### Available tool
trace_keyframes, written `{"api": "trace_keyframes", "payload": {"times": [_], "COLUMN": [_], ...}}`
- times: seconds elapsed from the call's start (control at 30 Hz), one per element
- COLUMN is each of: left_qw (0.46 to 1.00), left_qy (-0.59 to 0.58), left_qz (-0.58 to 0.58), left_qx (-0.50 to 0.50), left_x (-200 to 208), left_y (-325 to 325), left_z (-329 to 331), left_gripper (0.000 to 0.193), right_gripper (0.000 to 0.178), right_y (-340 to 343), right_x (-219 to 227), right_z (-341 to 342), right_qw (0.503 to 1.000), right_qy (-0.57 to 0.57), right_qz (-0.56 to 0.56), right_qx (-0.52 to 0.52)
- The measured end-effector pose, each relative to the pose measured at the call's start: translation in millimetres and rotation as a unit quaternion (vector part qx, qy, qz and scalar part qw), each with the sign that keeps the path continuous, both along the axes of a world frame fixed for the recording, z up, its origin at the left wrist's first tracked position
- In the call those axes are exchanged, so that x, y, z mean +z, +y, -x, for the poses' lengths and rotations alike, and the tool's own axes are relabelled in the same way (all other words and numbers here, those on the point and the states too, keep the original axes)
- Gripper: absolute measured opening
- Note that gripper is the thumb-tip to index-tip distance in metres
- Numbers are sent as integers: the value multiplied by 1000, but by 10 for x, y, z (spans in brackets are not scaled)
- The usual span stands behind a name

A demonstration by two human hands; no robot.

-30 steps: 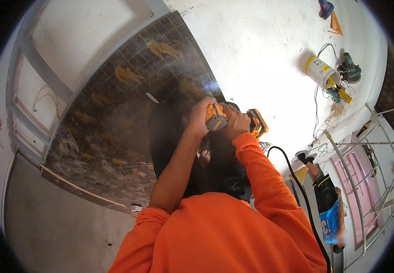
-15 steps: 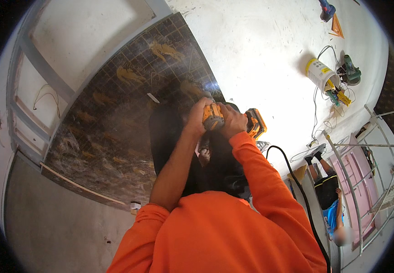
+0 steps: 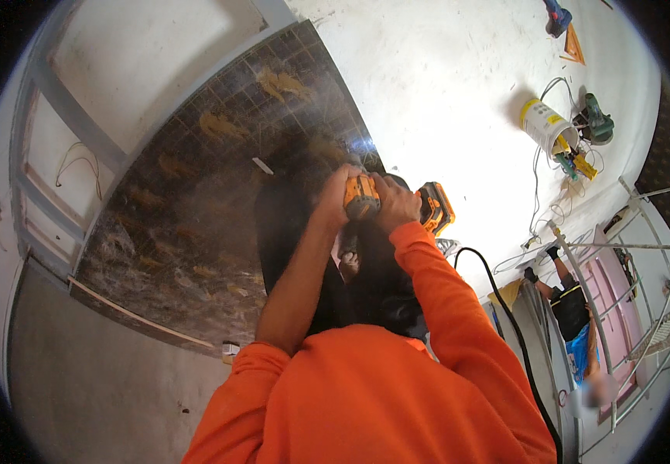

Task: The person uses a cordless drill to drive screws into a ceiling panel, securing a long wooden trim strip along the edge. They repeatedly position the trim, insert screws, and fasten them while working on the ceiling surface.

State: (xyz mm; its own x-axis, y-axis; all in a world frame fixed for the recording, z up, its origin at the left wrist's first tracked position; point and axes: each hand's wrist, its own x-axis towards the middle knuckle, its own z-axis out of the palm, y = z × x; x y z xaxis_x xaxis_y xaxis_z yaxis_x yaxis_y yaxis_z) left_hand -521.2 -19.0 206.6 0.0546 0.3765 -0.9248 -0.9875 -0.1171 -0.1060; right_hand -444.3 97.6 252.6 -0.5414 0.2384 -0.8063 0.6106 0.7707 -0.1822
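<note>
Both hands hold an orange and black cordless drill [image 3: 363, 203] close in front of me. My left hand [image 3: 336, 192] is closed around the side of its body. My right hand [image 3: 398, 204] is wrapped round the handle, and the battery pack [image 3: 436, 209] sticks out on the right beyond it. The front end of the drill and any bit are hidden behind my hands. Beneath and to the left lies a large dark brown panel [image 3: 172, 178] with grid lines and faded gold marks. Hazy dust hangs over it, and a small white strip [image 3: 262, 165] rests on it.
A white bucket [image 3: 545, 124] of tools lies tipped at right, beside a green power tool [image 3: 598, 124] and loose cables. An orange set square [image 3: 573, 45] is farther off. A black cable [image 3: 509, 309] runs by my right arm. Another person [image 3: 572, 309] is near metal scaffolding [image 3: 582, 271].
The haze over the panel has thickened and spread. The other person has shifted slightly right. My hands and the drill are almost where they were.
</note>
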Motion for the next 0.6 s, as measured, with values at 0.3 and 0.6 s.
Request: {"api": "trace_keyframes", "payload": {"times": [0.3, 0.6], "left_qw": [997, 997], "left_qy": [63, -23], "left_qz": [-27, 29], "left_qx": [20, 70], "left_x": [-33, 180], "left_y": [-79, 7], "left_z": [-43, 95], "left_gripper": [20, 14], "right_gripper": [52, 60], "right_y": [-7, 32], "right_x": [77, -13], "right_z": [66, 75], "right_qw": [997, 997], "right_qy": [68, 41], "right_qz": [-17, 2], "right_qx": [32, 67]}}
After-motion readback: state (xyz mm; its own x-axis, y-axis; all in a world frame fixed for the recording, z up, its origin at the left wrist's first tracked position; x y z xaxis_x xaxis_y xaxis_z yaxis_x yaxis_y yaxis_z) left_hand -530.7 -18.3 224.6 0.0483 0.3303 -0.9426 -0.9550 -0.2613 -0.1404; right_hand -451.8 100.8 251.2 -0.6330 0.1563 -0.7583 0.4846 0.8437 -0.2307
